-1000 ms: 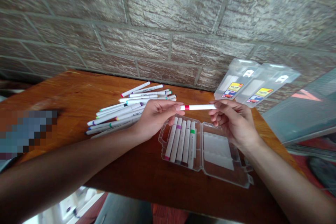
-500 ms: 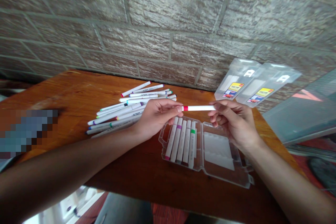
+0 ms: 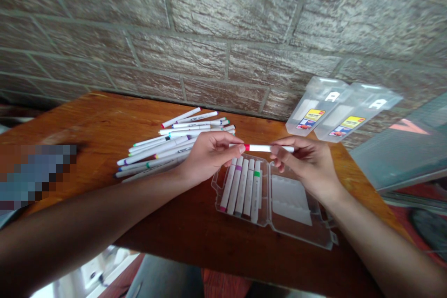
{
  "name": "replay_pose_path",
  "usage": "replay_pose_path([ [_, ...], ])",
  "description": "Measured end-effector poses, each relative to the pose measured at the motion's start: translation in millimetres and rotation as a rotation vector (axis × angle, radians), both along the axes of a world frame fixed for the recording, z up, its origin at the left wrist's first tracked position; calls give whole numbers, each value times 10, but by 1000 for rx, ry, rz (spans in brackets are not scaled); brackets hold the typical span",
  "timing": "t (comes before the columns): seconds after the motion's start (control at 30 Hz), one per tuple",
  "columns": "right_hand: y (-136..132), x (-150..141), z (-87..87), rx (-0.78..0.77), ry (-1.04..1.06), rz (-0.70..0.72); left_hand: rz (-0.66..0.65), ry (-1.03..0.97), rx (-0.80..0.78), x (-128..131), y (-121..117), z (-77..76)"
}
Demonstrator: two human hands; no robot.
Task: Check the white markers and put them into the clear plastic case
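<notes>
Between my two hands a white marker with a red band lies level above the table. My left hand pinches its red-banded end, fingers closed. Closer to the marker's other end, my right hand grips it between thumb and fingers, and a short white tip sticks out past them. Below is an open clear plastic case. Several white markers stand side by side in its left half; a white sheet lies in the right half. Left of the case is a loose pile of markers, partly hidden behind my left hand.
Two clear plastic cases with yellow labels lean against the brick wall at the back right. A blurred-out dark object lies on the wooden table at the left. A glass panel is to the right.
My right hand has slid left along the marker, closer to my left hand, so the marker's right tip now shows beyond the fingers. My left hand has barely moved.
</notes>
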State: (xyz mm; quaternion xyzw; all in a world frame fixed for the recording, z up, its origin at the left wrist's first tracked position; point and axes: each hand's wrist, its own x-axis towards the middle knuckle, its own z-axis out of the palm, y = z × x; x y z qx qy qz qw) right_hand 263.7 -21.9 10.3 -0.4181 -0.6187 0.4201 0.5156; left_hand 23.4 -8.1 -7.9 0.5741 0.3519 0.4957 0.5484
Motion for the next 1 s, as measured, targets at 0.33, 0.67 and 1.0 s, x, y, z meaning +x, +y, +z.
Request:
replay_pose_path([
  [0.33, -131, -61, 27, 358, -491, -8, -4, 259, 260, 15, -96, 1],
  [0.67, -164, -94, 31, 524, -614, 7, 9, 414, 362, 5, -197, -22],
  [1.0, -189, -109, 41, 497, -606, 25, -3, 467, 483, 2, -217, 7],
])
